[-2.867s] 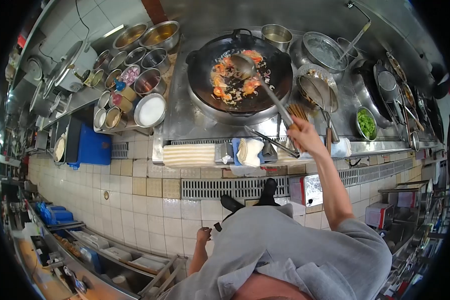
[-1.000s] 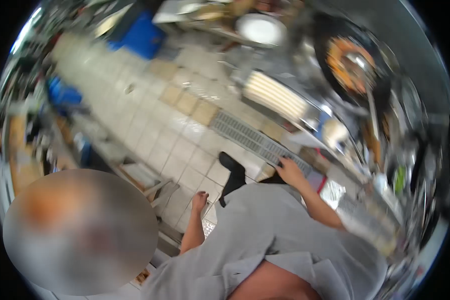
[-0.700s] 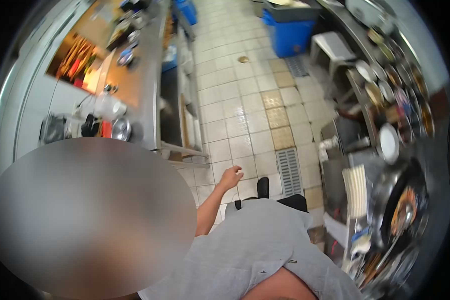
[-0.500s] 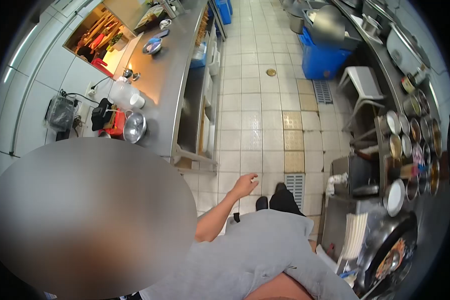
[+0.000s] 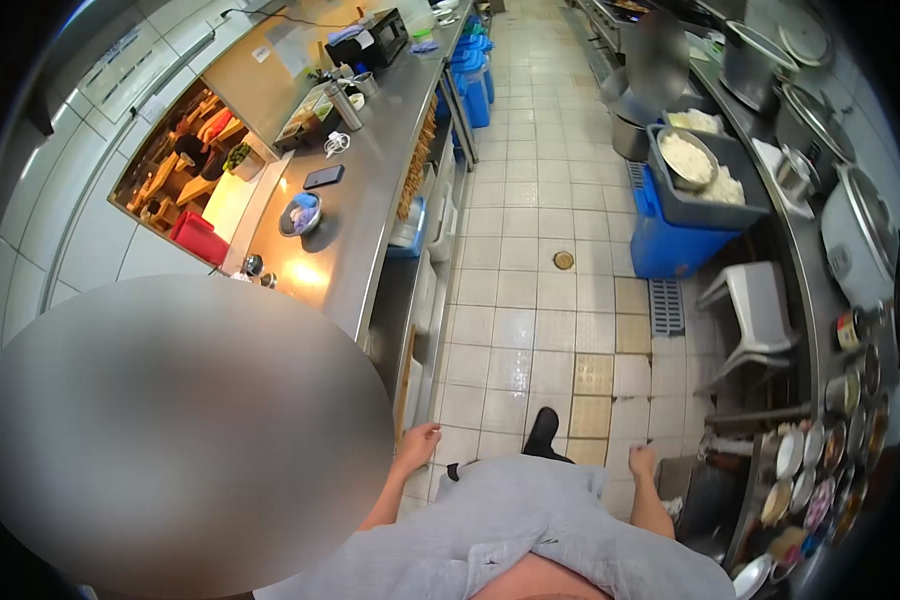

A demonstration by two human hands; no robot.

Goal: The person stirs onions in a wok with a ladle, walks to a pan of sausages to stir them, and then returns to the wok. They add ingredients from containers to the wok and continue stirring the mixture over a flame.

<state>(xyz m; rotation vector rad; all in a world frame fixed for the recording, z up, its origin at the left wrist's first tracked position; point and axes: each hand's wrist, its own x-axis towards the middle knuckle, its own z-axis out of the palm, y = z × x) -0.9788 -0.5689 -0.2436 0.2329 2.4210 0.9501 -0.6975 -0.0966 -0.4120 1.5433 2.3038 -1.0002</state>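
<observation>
My left hand hangs over the tiled floor beside the left counter, its fingers loosely bent and apart with nothing visible in them. On the other side of my grey shirt, my right hand is low with its fingers curled in, and no object shows in it. It is nearest to a metal unit beside the right-hand workbench. My shoe is on the tiles between the hands. A large blur hides the lower left of the view.
Along the left, a steel counter bears a bowl and a phone. On the right stand a white plastic stool, a blue bin under a grey tub, and several metal food pots. A floor grate lies by the bin.
I have moved forward along the aisle; the bin, stool and counter items are nearer. My left hand has swung back and left, and my right hand has come into view.
</observation>
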